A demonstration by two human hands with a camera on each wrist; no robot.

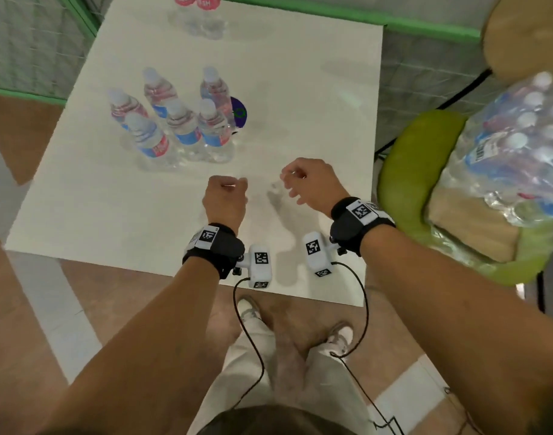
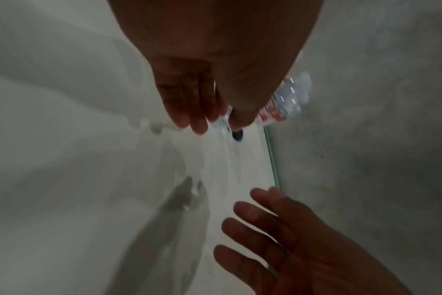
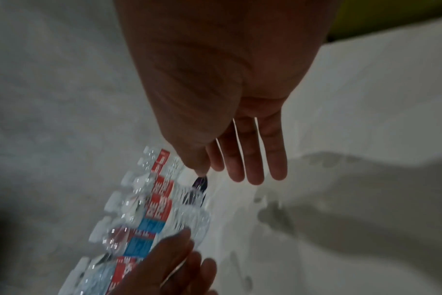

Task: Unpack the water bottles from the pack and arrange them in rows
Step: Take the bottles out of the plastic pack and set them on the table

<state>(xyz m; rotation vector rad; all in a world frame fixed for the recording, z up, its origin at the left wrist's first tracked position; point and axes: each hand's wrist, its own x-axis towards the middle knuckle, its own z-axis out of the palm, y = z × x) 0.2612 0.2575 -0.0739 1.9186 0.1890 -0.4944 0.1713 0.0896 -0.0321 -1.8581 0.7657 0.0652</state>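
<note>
Six ribbed clear plastic bottles (image 1: 175, 120), upright

Black wristbands (image 1: 214, 246) carrying white tagged camera blocks (image 1: 260, 266), black cables (image 1: 253, 346).

We see both wrist views smeared by motion. Beyond our left hand (image 1: 226, 202) two bottles (image 1: 196, 1) are cut by the frame's top edge; the pack (image 1: 520, 146), right of our right hand (image 1: 309, 183), perhaps runs off-frame.
</note>
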